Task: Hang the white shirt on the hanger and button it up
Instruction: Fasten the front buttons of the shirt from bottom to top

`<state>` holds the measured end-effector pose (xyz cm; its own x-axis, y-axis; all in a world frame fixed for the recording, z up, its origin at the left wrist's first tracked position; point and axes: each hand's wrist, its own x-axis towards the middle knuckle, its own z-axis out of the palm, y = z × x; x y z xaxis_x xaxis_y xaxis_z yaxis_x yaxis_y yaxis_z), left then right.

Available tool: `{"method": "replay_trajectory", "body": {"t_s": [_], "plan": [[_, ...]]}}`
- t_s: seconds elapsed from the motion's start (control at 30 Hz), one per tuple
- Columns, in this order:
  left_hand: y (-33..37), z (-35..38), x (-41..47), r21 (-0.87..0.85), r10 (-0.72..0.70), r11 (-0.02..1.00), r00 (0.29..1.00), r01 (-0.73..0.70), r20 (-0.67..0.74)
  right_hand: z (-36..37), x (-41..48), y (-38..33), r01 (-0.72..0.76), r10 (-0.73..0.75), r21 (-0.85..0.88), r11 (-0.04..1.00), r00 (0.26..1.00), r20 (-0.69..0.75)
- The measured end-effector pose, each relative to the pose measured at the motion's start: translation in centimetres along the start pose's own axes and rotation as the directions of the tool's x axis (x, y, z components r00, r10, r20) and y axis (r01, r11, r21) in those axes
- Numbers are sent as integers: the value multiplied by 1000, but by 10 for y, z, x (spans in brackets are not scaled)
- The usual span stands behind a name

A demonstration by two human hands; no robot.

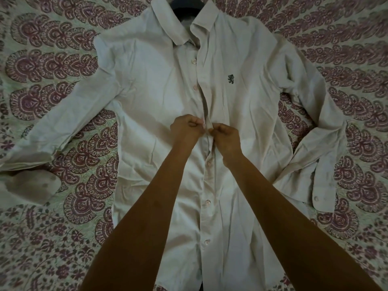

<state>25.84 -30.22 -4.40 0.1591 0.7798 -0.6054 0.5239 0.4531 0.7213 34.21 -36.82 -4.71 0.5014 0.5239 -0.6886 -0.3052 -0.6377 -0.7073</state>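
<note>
Two hands pinch the placket of the white shirt, flat on the patterned bedspread, collar away, hem near: left hand fingers closed on one edge, right hand likewise. A dark hanger shows in the collar.

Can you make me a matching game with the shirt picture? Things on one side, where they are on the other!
Things:
1. dark lion logo
2. hanger
3. left hand
4. cuff button

Places:
A. inside the collar at the top
B. pinching the middle of the shirt front
C. on the chest
D. on the sleeve end at the right of the picture

Pairs: 1-C, 2-A, 3-B, 4-D
</note>
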Motion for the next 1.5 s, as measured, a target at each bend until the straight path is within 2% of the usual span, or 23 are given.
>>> {"method": "replay_trajectory", "body": {"t_s": [0.1, 0.3, 0.47, 0.6, 0.77, 0.9, 1.03, 1.17, 1.33, 1.43, 1.5], "plan": [[0, 0, -2, -56, -25, 998, 1000, 25, 1, -1, 1, 2, 5, -5, 7, 1000, 1000, -5], [-4, 3, -1, -27, -23, 999, 998, 21, -51, 1, -1, 3, 47, -46, -38, 998, 999, 21], [-2, 6, -2, -68, -52, 996, 999, 51, -15, 3, -2, 2, 69, -69, -72, 995, 998, 1], [-2, 7, -3, -31, -30, 999, 998, 28, -52, 2, -4, 1, 34, -34, -27, 999, 999, 9], [-1, 6, -1, 87, 6, 996, 997, 0, -72, 0, -2, -4, -63, 59, 112, 992, 997, 42], [-2, 5, -4, 30, 2, 1000, 1000, -2, -2, -1, 6, -5, -33, 33, 1, 999, 999, 39], [0, 9, -2, 55, 33, 998, 999, -34, 15, -1, 7, -3, -60, 59, 28, 998, 997, 45], [-3, 6, 4, 69, -7, 998, 1000, 8, -11, 2, 7, -1, -62, 61, 38, 997, 998, 27], [-7, 5, 9, 321, 127, 939, 992, -122, 3, 7, 9, -1, 31, -35, -133, 991, 999, -25], [-9, 6, 12, 343, 172, 924, 985, -170, 26, 6, 9, 1, 73, -76, -166, 983, 997, -10], [-12, 5, 13, 298, 178, 938, 984, -177, 24, 3, 10, 2, 121, -125, -217, 969, 992, -7]]}}
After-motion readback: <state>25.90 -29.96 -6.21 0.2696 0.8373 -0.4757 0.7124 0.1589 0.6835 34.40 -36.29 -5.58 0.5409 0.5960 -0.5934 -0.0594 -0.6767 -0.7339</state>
